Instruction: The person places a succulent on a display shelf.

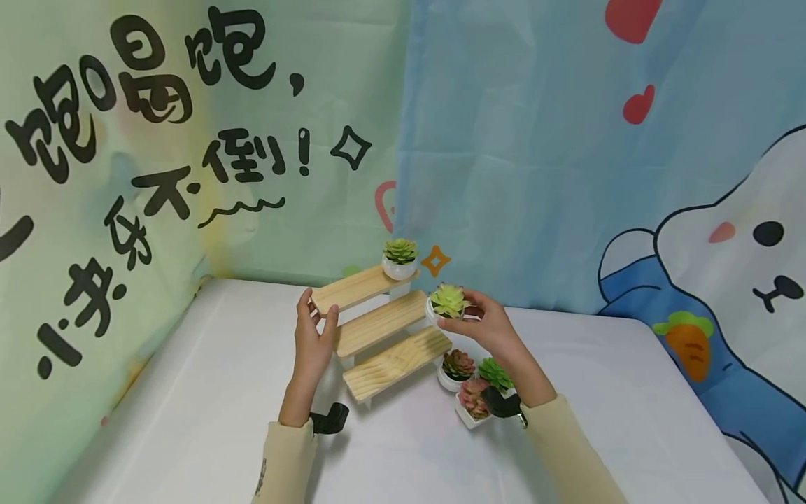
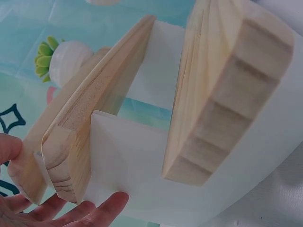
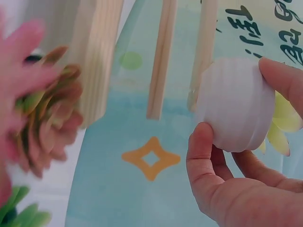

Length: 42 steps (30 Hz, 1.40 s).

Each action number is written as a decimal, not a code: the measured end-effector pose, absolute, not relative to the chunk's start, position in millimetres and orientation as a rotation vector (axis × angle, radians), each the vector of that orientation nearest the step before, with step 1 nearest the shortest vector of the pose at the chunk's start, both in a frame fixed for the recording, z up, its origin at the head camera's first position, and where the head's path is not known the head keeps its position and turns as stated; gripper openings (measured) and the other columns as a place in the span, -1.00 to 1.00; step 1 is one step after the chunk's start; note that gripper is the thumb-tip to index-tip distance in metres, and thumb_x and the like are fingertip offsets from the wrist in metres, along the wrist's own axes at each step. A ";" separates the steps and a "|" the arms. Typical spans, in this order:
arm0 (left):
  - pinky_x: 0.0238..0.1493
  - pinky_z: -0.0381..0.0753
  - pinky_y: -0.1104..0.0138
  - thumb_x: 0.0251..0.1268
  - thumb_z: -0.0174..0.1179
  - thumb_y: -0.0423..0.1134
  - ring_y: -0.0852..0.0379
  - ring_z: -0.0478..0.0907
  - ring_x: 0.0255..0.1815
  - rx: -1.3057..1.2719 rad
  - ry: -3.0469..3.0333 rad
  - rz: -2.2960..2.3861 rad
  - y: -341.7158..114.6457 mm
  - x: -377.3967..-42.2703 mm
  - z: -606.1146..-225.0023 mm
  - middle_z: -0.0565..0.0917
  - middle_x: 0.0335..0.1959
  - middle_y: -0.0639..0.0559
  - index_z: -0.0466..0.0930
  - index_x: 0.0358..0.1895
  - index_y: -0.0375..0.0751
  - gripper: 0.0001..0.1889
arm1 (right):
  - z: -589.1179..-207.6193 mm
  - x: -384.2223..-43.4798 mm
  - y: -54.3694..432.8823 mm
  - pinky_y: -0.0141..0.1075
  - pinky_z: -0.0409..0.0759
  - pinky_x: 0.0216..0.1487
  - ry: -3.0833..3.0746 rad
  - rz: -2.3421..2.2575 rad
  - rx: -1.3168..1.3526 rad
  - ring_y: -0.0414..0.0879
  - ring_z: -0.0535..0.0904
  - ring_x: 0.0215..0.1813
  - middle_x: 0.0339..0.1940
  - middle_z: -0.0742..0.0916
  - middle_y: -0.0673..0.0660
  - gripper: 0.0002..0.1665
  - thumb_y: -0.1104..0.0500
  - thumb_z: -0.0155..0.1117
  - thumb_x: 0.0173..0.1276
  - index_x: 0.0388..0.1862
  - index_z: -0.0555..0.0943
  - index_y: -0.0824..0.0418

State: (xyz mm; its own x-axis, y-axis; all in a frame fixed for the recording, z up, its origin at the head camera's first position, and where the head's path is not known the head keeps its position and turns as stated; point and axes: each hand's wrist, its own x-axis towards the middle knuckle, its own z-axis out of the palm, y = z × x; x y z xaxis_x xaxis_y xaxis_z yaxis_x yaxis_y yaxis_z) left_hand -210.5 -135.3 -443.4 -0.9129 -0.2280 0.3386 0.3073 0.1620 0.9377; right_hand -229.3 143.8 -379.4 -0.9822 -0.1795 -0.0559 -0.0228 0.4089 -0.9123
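My right hand (image 1: pixel 491 325) pinches a small white pot with a pale green succulent (image 1: pixel 448 301) between thumb and fingers, beside the right end of the middle step of a three-tier wooden stand (image 1: pixel 380 323). The ribbed side of this white pot (image 3: pixel 236 104) fills the space between thumb and fingers in the right wrist view. My left hand (image 1: pixel 315 343) holds the stand by the left end of its top step, fingers spread near the white side panel (image 2: pixel 128 156). Another potted green succulent (image 1: pixel 400 260) sits on the right end of the top step.
Right of the stand's foot, a reddish-brown succulent (image 1: pixel 458 365), a pink one (image 1: pixel 474 399) in a square white pot and a green one (image 1: pixel 496 374) stand close together under the right forearm. A printed cloth backdrop (image 1: pixel 504 140) rises behind the white table (image 1: pixel 220 392).
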 end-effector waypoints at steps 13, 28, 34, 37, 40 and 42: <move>0.31 0.26 -0.23 0.51 0.02 -0.30 -0.50 0.27 0.30 -0.068 -2.048 -1.784 -133.9 -209.6 -441.7 0.24 0.29 -0.55 -0.08 0.46 -0.49 -0.35 | -370.1 -231.4 115.7 -0.02 0.50 0.17 2.487 -1.648 -0.275 0.16 0.40 0.27 0.29 0.45 0.30 -0.06 0.09 0.41 0.27 0.52 0.17 0.26; 0.30 0.29 -0.22 0.49 0.04 -0.29 -0.49 0.29 0.30 -0.046 -2.040 -1.788 -134.0 -211.9 -444.0 0.25 0.29 -0.55 -0.06 0.47 -0.49 -0.34 | -364.3 -240.1 77.6 -0.11 0.54 0.11 2.394 -1.706 -0.364 0.14 0.44 0.22 0.34 0.43 0.28 -0.09 0.20 0.40 0.25 0.51 0.20 0.27; 0.29 0.30 -0.22 0.49 0.05 -0.30 -0.49 0.32 0.28 -0.048 -2.042 -1.766 -133.7 -211.5 -444.0 0.27 0.28 -0.55 -0.04 0.45 -0.50 -0.35 | -363.3 -242.3 61.6 -0.15 0.56 0.08 2.373 -1.719 -0.384 0.12 0.48 0.16 0.28 0.49 0.29 -0.13 0.22 0.42 0.24 0.47 0.26 0.29; 0.28 0.30 -0.22 0.49 0.05 -0.30 -0.50 0.32 0.28 -0.051 -2.040 -1.758 -134.2 -211.5 -443.8 0.27 0.27 -0.56 -0.04 0.45 -0.51 -0.35 | -362.4 -244.6 54.0 -0.19 0.57 0.04 2.374 -1.718 -0.375 0.10 0.48 0.14 0.27 0.50 0.29 -0.12 0.23 0.43 0.22 0.47 0.25 0.29; 0.28 0.30 -0.23 0.50 0.04 -0.29 -0.51 0.31 0.28 -0.056 -2.043 -1.760 -134.8 -211.5 -444.3 0.26 0.28 -0.57 -0.05 0.46 -0.50 -0.35 | -361.7 -247.5 47.0 -0.19 0.56 0.06 2.375 -1.708 -0.360 0.10 0.47 0.18 0.31 0.48 0.28 -0.10 0.23 0.43 0.21 0.48 0.24 0.29; 0.28 0.29 -0.24 0.50 0.04 -0.28 -0.51 0.30 0.29 -0.060 -2.047 -1.766 -135.1 -211.4 -444.2 0.26 0.29 -0.56 -0.05 0.46 -0.49 -0.35 | -360.9 -249.6 42.4 -0.18 0.56 0.07 2.386 -1.694 -0.352 0.11 0.46 0.21 0.34 0.47 0.26 -0.09 0.21 0.44 0.21 0.49 0.24 0.27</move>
